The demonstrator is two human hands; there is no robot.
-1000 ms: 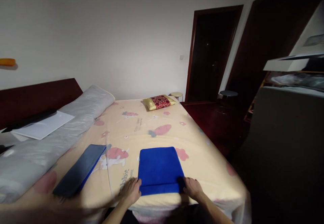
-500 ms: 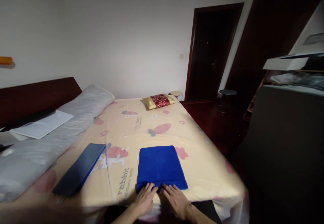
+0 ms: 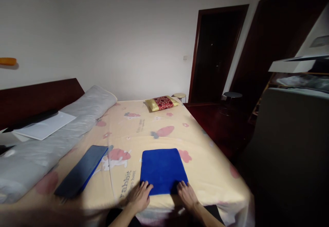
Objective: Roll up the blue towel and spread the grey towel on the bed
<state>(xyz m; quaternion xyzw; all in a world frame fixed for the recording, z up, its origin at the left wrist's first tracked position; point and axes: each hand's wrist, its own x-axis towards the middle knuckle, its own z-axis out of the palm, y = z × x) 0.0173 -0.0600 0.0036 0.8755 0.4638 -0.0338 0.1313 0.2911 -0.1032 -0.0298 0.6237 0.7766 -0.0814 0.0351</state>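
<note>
A flat blue cloth [image 3: 163, 168], roughly square, lies on the bed in front of me. My left hand [image 3: 142, 195] is at its near left corner, with bent fingers closed on the edge. At the near right corner my right hand [image 3: 187, 195] has its fingers curled over the cloth in the same way. What lies under the fingertips is hidden. Off to the left rests a long folded dark grey-blue cloth [image 3: 81, 172], bright blue along one edge, which neither hand touches.
A patterned yellow sheet [image 3: 208, 175] covers the bed. Along the left runs a grey rolled quilt [image 3: 84, 110] with a white flat item [image 3: 46, 126] on it. A red and gold pillow [image 3: 162, 103] lies at the far end. Stools [image 3: 232, 95] stand beyond the bed.
My hands have moved apart from the middle of the cloth's near edge, the left one to the left corner and the right one to the right corner. The folded cloth has stayed put.
</note>
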